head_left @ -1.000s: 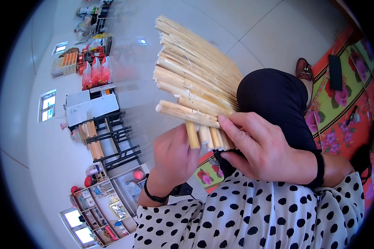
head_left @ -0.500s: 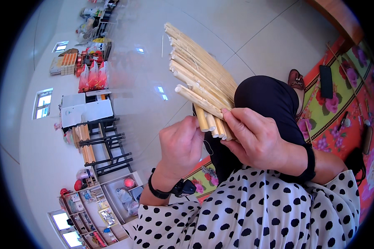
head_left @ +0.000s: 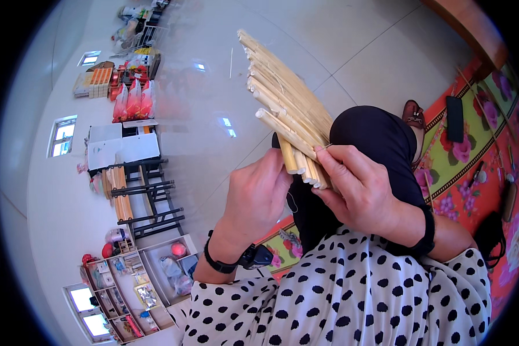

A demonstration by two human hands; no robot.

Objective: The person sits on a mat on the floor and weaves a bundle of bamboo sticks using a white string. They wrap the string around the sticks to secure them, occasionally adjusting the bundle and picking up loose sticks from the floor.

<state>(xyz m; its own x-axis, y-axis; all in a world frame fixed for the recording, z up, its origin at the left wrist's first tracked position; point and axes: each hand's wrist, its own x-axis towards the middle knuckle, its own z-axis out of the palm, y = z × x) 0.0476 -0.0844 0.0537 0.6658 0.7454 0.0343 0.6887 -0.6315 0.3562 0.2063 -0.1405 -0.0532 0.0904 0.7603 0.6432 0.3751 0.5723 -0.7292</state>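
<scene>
A mat-like row of pale straw stalks (head_left: 297,95), laid side by side, slants up and away from my hands over my knee. Its near end is pinched between thumb and fingers of my right hand (head_left: 360,184). A short thin sliver pokes up by that thumb; I cannot tell whether it is thread or a needle. Beside the cut lower ends (head_left: 297,161), my left hand (head_left: 254,193) is closed with its fingertips against the stalks; what it grips is hidden. A fine thread (head_left: 292,202) dangles below my left fingers.
Dark trousers cover my raised knee (head_left: 363,135). On the floral mat (head_left: 461,150) at the right lie a black phone (head_left: 454,118) and several small tools. A wooden table edge (head_left: 473,29) is at the upper right. Folded tables (head_left: 147,187) and shelves (head_left: 127,294) line the left.
The stalks and both hands have shifted slightly right in view. My left hand has risen a little along the stalk ends, and a thin sliver now shows by my right thumb.
</scene>
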